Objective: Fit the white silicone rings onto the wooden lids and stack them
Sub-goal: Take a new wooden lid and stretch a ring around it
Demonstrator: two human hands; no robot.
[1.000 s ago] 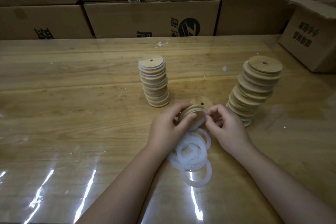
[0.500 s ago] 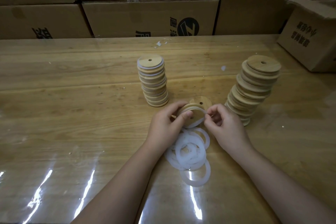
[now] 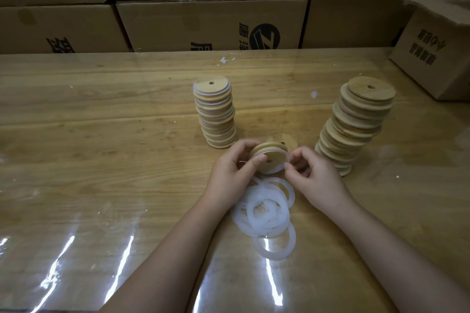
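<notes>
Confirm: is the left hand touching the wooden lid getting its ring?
Touching. Head view: left hand grips the wooden lid, thumb pressed on its face, fingers curled behind the rim. Right hand pinches the white ring at its edge.

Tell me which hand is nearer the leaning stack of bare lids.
Right. The right hand sits just left of the leaning stack; the left hand is farther left, beyond the held lid.

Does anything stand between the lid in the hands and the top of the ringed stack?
Nothing visible does. The lid is held right of the stack; a loose lid lies behind it, beside that path.
</notes>
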